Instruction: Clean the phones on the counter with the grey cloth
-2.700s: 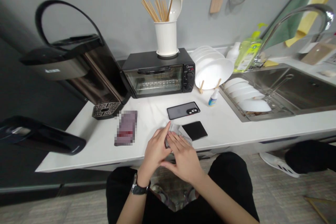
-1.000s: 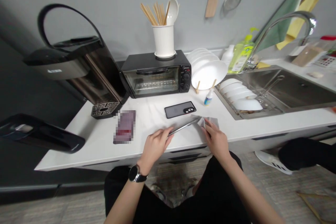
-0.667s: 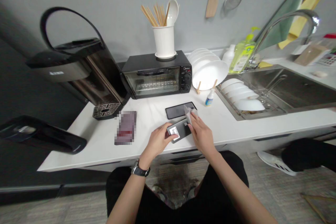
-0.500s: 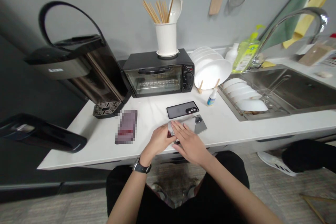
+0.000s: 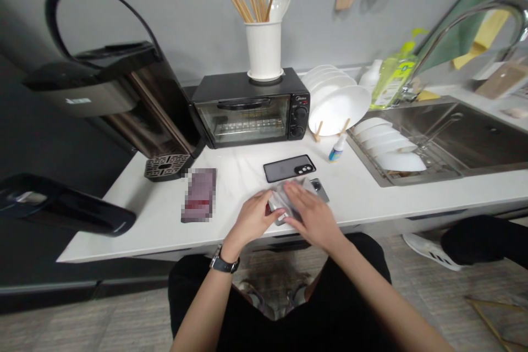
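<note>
A silver-grey smartphone (image 5: 324, 191) lies on the white counter near its front edge, camera side up, its middle covered. Over it is a thin grey cloth (image 5: 280, 197), bunched up. My right hand (image 5: 317, 221) presses the cloth onto the phone, fingers stretched and slightly blurred. At the phone's left end my left hand (image 5: 252, 219) is closed, thumb and fingers around that end and the cloth's edge. Just behind them rests a black-rimmed translucent phone case (image 5: 284, 169). A small spray bottle (image 5: 336, 150) with a blue label stands to the right.
A pixelated purple packet (image 5: 201, 192) lies left on the counter (image 5: 235, 170). Behind are a black drink machine (image 5: 136, 104), a toaster oven (image 5: 247, 121) and racked plates (image 5: 338, 110). A sink (image 5: 474, 137) with bowls is at right; a dark flask (image 5: 66, 206) is at left.
My right hand has slid a little right across the phone, and the cloth under it has become more crumpled and visible. My left hand stays at the phone's left end. The camera view has shifted slightly.
</note>
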### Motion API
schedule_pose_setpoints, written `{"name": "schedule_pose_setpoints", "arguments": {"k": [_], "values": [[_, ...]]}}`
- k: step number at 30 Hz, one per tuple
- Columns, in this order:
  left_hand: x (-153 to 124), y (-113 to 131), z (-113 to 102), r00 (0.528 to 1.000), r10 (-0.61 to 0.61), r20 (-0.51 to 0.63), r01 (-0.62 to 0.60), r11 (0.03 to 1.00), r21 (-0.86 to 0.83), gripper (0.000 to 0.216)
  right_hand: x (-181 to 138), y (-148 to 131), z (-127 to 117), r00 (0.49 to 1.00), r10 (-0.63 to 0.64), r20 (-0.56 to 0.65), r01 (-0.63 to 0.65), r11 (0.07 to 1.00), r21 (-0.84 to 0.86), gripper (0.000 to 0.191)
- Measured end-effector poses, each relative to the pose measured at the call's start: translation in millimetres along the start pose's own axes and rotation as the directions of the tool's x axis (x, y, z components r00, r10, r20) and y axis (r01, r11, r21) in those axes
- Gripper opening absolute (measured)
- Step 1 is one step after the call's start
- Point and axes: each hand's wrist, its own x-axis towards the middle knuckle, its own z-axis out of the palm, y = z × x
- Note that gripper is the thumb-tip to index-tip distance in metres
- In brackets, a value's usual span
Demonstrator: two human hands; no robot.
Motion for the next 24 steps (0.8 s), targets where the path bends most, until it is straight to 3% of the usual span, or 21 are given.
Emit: {"name": "schedule_pose_setpoints", "arguments": {"k": [4,6,9,11,13,16,18,20,24], "values": [[2,3,-1,1.000,-0.024,0.009,0.024,1.000,-0.009,0.038,-4,30,-9,0.962,0.233,-0.145,-0.248,0.964,-0.098,0.077],[3,2,0,0.999,-0.031,0.008,0.031,1.000,0.002,0.036,1,15,0,0.973,0.192,-0.130,-0.205,0.973,-0.101,0.079],[3,-2,1,1.000,-0.024,0.012,0.024,1.000,0.015,0.030,11,-25,20,0.998,0.041,-0.054,-0.043,0.998,-0.039,0.086],[1,-4,0,1.000,-0.024,0.006,0.024,1.000,0.003,0.028,14,-35,25,0.999,-0.026,-0.019,0.026,1.000,0.000,0.089],[0,-3,-1,0.999,-0.039,-0.011,0.039,0.999,-0.019,0.028,12,-21,19,0.999,-0.010,-0.031,0.010,1.000,-0.009,0.085],[1,1,-2,0.998,-0.057,-0.006,0.057,0.998,-0.038,0.034,6,16,3,0.973,0.177,-0.148,-0.189,0.980,-0.069,0.079],[2,3,-2,0.998,-0.059,0.002,0.059,0.997,-0.043,0.037,6,23,-1,0.945,0.255,-0.203,-0.277,0.957,-0.084,0.081],[4,2,0,0.998,-0.059,0.004,0.059,0.998,-0.030,0.034,9,8,5,0.965,0.200,-0.171,-0.216,0.973,-0.076,0.084],[2,-4,1,0.999,-0.048,-0.010,0.048,0.999,-0.020,0.030,14,-31,21,0.999,-0.044,-0.022,0.045,0.999,0.023,0.095]]}}
